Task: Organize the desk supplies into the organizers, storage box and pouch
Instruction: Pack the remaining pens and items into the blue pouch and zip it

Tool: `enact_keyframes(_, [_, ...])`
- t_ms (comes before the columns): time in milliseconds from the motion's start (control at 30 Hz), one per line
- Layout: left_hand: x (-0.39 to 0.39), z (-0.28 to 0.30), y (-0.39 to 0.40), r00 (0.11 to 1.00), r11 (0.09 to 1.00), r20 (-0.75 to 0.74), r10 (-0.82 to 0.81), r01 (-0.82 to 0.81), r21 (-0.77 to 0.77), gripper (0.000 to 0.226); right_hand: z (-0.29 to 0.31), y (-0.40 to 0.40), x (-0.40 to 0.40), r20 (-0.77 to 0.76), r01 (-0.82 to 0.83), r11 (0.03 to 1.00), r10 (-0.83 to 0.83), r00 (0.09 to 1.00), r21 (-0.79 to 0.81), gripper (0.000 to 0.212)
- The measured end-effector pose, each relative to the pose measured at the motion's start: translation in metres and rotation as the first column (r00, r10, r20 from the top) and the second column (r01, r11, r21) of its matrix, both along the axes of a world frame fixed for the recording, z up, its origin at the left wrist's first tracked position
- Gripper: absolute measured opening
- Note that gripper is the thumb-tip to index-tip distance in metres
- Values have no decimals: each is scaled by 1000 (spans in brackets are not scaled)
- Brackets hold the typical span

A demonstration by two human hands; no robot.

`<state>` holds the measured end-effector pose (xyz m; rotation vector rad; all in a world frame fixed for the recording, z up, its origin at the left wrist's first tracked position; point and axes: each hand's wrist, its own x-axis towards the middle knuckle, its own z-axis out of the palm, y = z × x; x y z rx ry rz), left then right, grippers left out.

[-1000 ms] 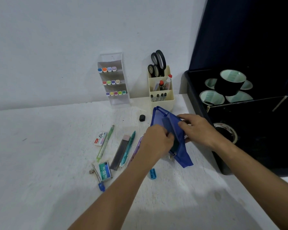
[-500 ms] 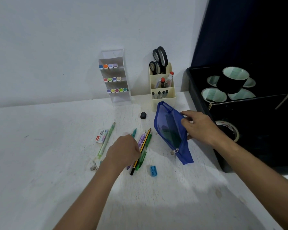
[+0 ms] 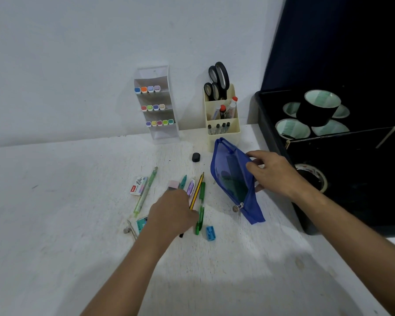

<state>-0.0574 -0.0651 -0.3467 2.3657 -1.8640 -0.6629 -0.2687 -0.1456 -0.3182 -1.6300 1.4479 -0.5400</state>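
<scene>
Fingers (image 3: 252, 166) of my right hand (image 3: 274, 174) are pinching the blue mesh zip pouch (image 3: 233, 179) open at frame centre, while my left hand (image 3: 172, 213), grip hidden, is covering loose pens (image 3: 200, 206) awaiting packing.

We see the blue mesh pouch (image 3: 232, 179) propped open on the tabletop (image 3: 55, 201), zipper pull dangling at its near end. Left of it lie a striped pencil (image 3: 197, 190), a green pen (image 3: 201, 206) and a blue sharpener (image 3: 210, 233) (all loose). The dark storage box (image 3: 276, 142) holds tape rolls.
</scene>
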Motion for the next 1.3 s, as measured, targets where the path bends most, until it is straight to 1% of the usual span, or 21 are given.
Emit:
enact_keyframes(67, [4, 12, -1, 998, 996, -63, 27, -32, -81, 29, 0, 0, 0, 3, -1, 1000, 1, 1000, 0, 35])
enact_keyframes(133, [6, 25, -5, 986, 984, -162, 37, -64, -165, 32, 0, 0, 1, 8, -3, 1000, 3, 1000, -4, 33])
enact_keyframes(200, [3, 38, -11, 956, 982, -291, 28, -81, -173, 34, 0, 0, 1, 14, -3, 1000, 3, 1000, -8, 31])
enact_keyframes(233, [-1, 43, -15, 930, 987, -368, 28, -84, -137, 33, 0, 0, 1, 14, -4, 1000, 4, 1000, -8, 31])
enact_keyframes(300, [-13, 50, -24, 859, 998, -509, 53, -62, 0, 30, 1, 1, 1, 17, -9, 1000, 9, 1000, -5, 30])
enact_keyframes(367, [-26, 49, -36, 832, 994, -548, 86, -32, 107, 26, 2, 2, 1, 29, -10, 1000, 10, 1000, -7, 28])
enact_keyframes(433, [-38, 42, -49, 831, 991, -546, 108, -43, 130, 23, 3, 2, 2, 40, -7, 1000, 8, 999, -8, 27])
enact_keyframes(567, [-55, 32, -65, 855, 994, -508, 102, -74, 76, 24, 3, 3, 1, 77, 1, 1000, -1, 997, 2, 27])
enact_keyframes(733, [-51, 28, -64, 846, 999, -533, 19, -32, -16, 26, 2, 2, 1, 67, 12, 1000, -11, 998, -12, 29])
enact_keyframes(767, [-46, 26, -62, 859, 998, -512, 1, -31, -49, 27, 1, 1, 1, 63, 18, 1000, -17, 998, -16, 29])
enact_keyframes(867, [-29, 21, -57, 923, 991, -385, -19, -35, -132, 22, -1, 0, 0, 44, 26, 999, -25, 999, -22, 29])
enact_keyframes(933, [-19, 17, -52, 950, 994, -313, 10, -43, -99, 21, -2, -1, 0, 26, 13, 1000, -13, 1000, -22, 28])
enact_keyframes(1033, [-10, 6, -44, 977, 1000, -210, 23, -18, 25, 19, -4, -2, 0, 10, 7, 1000, -7, 1000, -21, 28])
enact_keyframes(1100, [-8, 0, -39, 987, 996, -159, 32, -19, 82, 24, -5, -2, 0, 0, 1, 1000, -1, 1000, -17, 28])
enact_keyframes(1200, [-9, -5, -33, 985, 989, -165, 56, -32, 142, 26, -6, -3, -1, -9, -11, 1000, 11, 1000, -9, 27])
enact_keyframes(1300, [-11, -10, -29, 980, 983, -187, 69, -35, 180, 19, -4, -2, 0, 0, -9, 1000, 9, 1000, -9, 25])
